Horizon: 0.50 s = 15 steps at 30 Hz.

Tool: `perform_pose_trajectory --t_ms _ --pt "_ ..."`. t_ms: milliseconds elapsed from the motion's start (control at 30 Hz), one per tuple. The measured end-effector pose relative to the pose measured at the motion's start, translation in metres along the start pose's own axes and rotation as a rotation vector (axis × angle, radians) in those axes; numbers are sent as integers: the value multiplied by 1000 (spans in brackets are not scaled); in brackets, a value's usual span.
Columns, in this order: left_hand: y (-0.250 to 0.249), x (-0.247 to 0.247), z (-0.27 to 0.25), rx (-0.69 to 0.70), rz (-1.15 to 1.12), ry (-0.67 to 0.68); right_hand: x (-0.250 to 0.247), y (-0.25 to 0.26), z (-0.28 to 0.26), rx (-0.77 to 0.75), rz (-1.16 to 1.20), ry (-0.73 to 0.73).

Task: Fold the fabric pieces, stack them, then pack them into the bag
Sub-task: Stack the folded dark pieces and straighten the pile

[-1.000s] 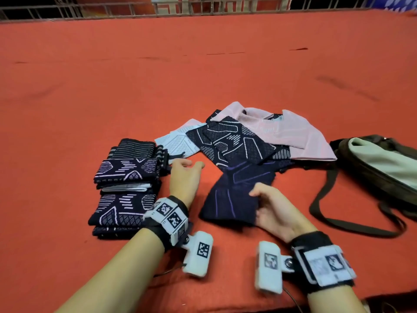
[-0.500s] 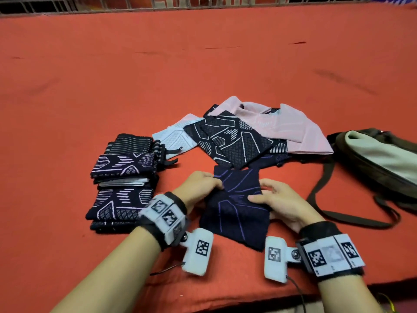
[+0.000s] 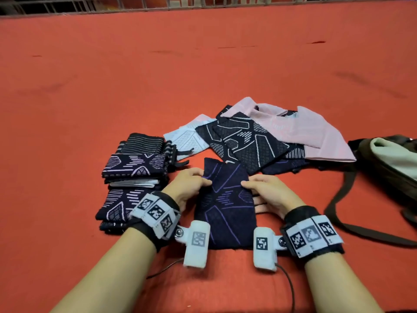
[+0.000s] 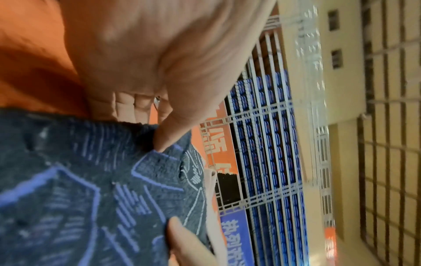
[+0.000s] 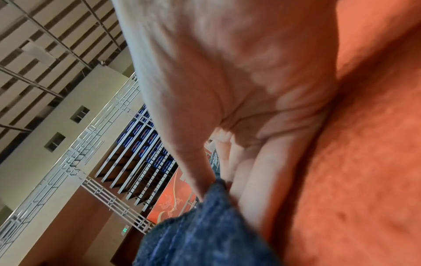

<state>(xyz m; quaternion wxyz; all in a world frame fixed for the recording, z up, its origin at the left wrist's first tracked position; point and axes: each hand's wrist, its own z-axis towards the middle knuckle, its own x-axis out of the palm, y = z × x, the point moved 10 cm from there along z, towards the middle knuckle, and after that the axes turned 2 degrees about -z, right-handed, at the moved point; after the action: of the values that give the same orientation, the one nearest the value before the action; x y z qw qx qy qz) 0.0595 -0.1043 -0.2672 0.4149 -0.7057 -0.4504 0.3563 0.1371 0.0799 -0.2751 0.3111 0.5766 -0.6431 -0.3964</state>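
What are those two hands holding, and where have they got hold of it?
A dark fabric piece: left hand pinches its left edge, right hand its right edge.

White Chinese characters on blue banner [image 4: 232, 239], blurred, only partly legible

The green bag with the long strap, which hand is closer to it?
Right. The right hand pinches the navy cloth on the side toward the bag; the left hand grips the cloth's far side, by the folded stack.
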Motion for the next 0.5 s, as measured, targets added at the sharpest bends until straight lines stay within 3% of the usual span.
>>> perform_pose_trajectory --t_ms 233,367,500 --pt "6 -5 -6 -38 -261 119 0 8 -12 -163 26 -18" --pt "9 -10 -10 -56 -339 69 -5 7 -15 -249 64 -42" --pt "7 -11 -16 -36 -431 42 -4 5 -14 -231 33 -100"
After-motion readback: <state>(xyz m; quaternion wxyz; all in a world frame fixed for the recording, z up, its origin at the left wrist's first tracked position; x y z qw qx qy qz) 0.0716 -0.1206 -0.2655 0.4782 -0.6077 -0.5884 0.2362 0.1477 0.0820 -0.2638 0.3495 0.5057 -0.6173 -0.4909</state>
